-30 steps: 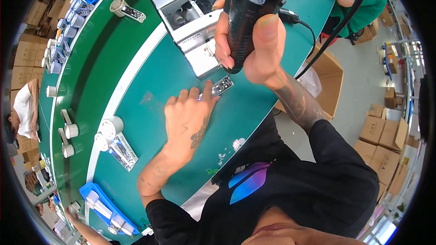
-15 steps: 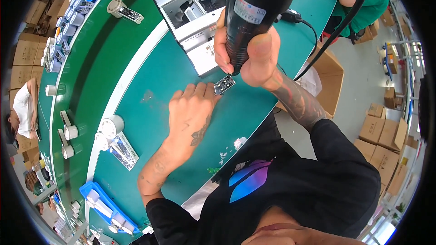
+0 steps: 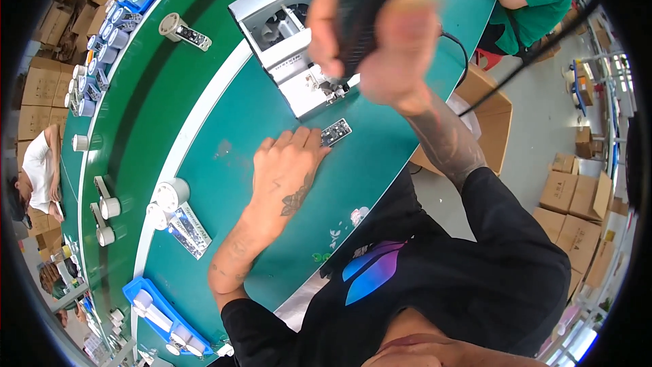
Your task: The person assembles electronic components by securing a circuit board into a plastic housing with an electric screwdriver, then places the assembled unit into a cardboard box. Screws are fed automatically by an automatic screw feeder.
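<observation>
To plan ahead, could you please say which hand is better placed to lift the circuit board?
Left hand, probably: it touches the circuit board, while the right hand grips a black tool.

1. Frame centre: circuit board (image 3: 337, 132) lies on workbench (image 3: 238, 109), against left hand (image 3: 286, 173).
2. Upper centre: machine (image 3: 293, 92) stands on workbench; power tool (image 3: 354, 27) in right hand (image 3: 395, 68) overlaps its right side.
3. Lower left: parts (image 3: 143, 300) lie in tray (image 3: 164, 305).
4. Right: carton (image 3: 499, 122) beside workbench.
</observation>
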`<state>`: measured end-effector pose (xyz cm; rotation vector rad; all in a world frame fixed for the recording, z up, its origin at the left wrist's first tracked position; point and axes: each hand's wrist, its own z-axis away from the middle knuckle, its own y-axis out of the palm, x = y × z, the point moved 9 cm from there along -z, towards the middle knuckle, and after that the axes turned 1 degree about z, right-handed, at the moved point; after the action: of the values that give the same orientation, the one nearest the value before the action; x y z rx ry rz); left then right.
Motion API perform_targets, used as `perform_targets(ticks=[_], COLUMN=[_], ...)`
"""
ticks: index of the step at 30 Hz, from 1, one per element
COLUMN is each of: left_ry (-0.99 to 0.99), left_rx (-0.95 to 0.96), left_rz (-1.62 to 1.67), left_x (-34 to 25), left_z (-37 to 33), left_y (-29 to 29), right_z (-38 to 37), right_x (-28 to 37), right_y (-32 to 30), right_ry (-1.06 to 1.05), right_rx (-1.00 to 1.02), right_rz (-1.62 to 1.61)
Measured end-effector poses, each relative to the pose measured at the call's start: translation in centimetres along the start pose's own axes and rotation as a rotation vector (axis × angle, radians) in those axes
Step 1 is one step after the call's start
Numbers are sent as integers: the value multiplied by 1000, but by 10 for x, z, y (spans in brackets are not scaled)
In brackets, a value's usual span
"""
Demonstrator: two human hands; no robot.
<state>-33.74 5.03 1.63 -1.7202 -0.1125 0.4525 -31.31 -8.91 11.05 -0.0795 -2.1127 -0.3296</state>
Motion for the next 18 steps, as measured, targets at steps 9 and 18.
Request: perform_targets(ticks=[9, 18], left_ry=[-23, -21], left_rx=[-44, -15], left_rz=[48, 59], left_x=[2, 1], left_z=[3, 1], left_y=[-3, -1], right_z=[22, 42], right_x=[10, -7], right_y=[6, -6], right_ry=[-27, 25], right_rx=[0, -87], right_rz=[159, -68])
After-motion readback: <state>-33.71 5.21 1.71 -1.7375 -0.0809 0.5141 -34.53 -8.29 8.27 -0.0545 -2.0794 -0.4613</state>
